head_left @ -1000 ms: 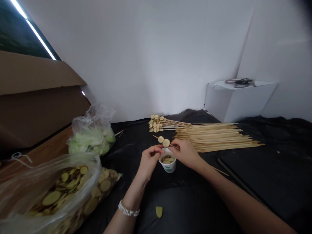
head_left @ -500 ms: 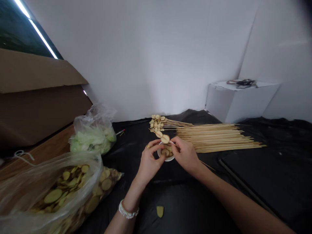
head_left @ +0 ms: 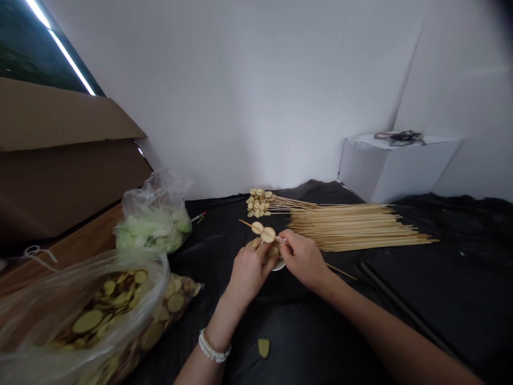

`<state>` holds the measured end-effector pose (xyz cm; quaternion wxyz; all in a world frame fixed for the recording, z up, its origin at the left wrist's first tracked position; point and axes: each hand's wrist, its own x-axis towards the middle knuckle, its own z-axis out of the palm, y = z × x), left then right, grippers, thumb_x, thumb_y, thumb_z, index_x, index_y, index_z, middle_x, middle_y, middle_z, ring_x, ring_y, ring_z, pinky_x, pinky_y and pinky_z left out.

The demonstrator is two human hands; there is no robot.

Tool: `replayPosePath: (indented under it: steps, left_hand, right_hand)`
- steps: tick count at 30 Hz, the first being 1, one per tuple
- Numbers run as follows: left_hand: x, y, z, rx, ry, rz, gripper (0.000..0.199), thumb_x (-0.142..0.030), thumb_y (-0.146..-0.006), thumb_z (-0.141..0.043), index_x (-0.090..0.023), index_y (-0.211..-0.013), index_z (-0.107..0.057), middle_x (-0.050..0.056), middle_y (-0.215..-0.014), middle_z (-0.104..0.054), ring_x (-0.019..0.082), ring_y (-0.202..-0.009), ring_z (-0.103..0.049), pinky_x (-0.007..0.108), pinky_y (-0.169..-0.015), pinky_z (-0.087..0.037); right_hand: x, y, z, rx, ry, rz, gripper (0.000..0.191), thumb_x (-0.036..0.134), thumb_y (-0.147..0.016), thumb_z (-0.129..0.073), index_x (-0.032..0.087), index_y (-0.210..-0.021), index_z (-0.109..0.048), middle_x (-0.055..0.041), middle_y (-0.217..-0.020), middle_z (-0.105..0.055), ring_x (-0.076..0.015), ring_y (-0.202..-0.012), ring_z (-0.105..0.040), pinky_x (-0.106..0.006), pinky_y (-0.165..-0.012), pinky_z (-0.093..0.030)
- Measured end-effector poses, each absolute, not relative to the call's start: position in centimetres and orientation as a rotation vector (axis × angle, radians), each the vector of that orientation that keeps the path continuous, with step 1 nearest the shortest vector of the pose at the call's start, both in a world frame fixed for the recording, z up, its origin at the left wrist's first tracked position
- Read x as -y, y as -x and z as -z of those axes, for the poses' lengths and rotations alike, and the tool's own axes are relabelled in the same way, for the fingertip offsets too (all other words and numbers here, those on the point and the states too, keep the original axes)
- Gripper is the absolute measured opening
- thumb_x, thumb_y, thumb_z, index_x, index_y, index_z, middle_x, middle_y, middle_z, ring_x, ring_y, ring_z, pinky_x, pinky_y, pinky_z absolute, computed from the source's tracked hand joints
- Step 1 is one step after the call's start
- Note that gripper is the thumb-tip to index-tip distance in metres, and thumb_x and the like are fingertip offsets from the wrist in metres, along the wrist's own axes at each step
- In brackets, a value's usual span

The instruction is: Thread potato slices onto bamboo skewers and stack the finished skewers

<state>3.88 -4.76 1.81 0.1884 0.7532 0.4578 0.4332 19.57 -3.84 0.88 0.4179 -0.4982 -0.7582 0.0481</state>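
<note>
Drawn closer, the left hand (head_left: 249, 278) and right hand (head_left: 303, 259) met over a white cup (head_left: 279, 266). The right pinched a bamboo skewer (head_left: 282, 241), its round slices (head_left: 268, 235) above the left.

White walls (head_left: 240, 96), white boxy stand (head_left: 401, 171), strip light (head_left: 70, 69)

A clear plastic bag of sliced potato (head_left: 100, 321) lies near left on a black plastic sheet (head_left: 320, 331), a bag of green leaves (head_left: 154, 227) behind it, and a pile of long bamboo skewers (head_left: 352, 227) lies far right, behind a white paper cup (head_left: 279, 266).
</note>
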Motion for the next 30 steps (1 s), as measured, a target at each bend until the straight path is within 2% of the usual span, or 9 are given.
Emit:
replayPosePath:
  steps: [5,9,12,16,21,25,30]
  left_hand:
    - [5.1,-4.4,-3.0,-1.172,-1.987,-1.238,0.01,-0.027,-0.071,-0.07,-0.023,-0.08,-0.071,0.01,-0.118,-0.062,0.027,-0.113,-0.053,0.037,-0.098,-0.036]
    - [4.5,-3.9,-3.4,-1.109,-1.715,-1.284,0.016,-0.032,-0.073,-0.068,-0.017,-0.078,-0.068,0.012,-0.121,-0.061,0.026,-0.107,-0.058,0.039,-0.095,-0.041]
    - [3.9,-3.4,-3.4,-1.133,-1.471,-1.332,0.024,-0.036,-0.072,-0.068,-0.015,-0.082,-0.066,0.013,-0.109,-0.066,0.021,-0.089,-0.065,0.034,-0.081,-0.048]
    - [3.3,-2.8,-3.0,-1.151,-1.197,-1.428,0.031,-0.036,-0.068,-0.073,-0.013,-0.086,-0.062,0.008,-0.089,-0.069,0.015,-0.069,-0.065,0.027,-0.065,-0.05]
    - [2.9,-2.2,-2.4,-1.014,-0.97,-1.479,0.034,-0.024,-0.06,-0.08,-0.014,-0.087,-0.063,0.001,-0.079,-0.066,0.007,-0.065,-0.061,0.018,-0.062,-0.048]
    - [2.7,-1.9,-2.3,-0.976,-0.82,-1.52,0.032,-0.017,-0.057,-0.082,-0.014,-0.084,-0.066,-0.001,-0.076,-0.065,0.005,-0.063,-0.059,0.014,-0.059,-0.047]
    - [2.1,-1.4,-2.2,-0.919,-0.616,-1.521,0.019,-0.015,-0.064,-0.078,-0.012,-0.081,-0.068,0.002,-0.079,-0.068,0.006,-0.063,-0.061,0.015,-0.058,-0.049]
  right_hand:
    - [3.2,-20.2,-1.2,1.808,1.29,-0.285,0.012,0.021,-0.084,-0.046,0.02,-0.082,-0.058,0.0024,-0.063,-0.059,-0.0111,-0.054,-0.051,-0.022,-0.055,-0.031]
    - [2.4,-20.7,-0.8,1.808,1.353,-0.381,0.011,0.022,-0.082,-0.048,0.02,-0.078,-0.058,0.0017,-0.064,-0.061,-0.0111,-0.054,-0.05,-0.022,-0.053,-0.029]
    - [2.0,-21.0,-0.5,1.854,1.44,-0.373,0.012,0.023,-0.081,-0.048,0.02,-0.077,-0.059,0.0,-0.066,-0.062,-0.0124,-0.058,-0.051,-0.023,-0.055,-0.028]
    - [1.9,-21.4,-0.7,1.886,1.492,-0.378,0.015,0.027,-0.083,-0.048,0.021,-0.081,-0.061,-0.0013,-0.07,-0.065,-0.0134,-0.062,-0.054,-0.023,-0.057,-0.03]
    - [2.4,-21.8,-2.0,1.872,1.513,-0.33,0.018,0.035,-0.085,-0.05,0.022,-0.084,-0.062,-0.0007,-0.072,-0.065,-0.0143,-0.065,-0.056,-0.024,-0.059,-0.031]
    - [2.6,-21.9,-2.6,1.882,1.523,-0.247,0.018,0.034,-0.087,-0.048,0.022,-0.086,-0.062,-0.0012,-0.074,-0.066,-0.0157,-0.07,-0.058,-0.025,-0.062,-0.032]
    - [2.9,-21.8,-2.7,1.907,1.423,-0.185,0.02,0.027,-0.091,-0.043,0.021,-0.092,-0.062,-0.0024,-0.087,-0.067,-0.0161,-0.08,-0.06,-0.025,-0.069,-0.035]
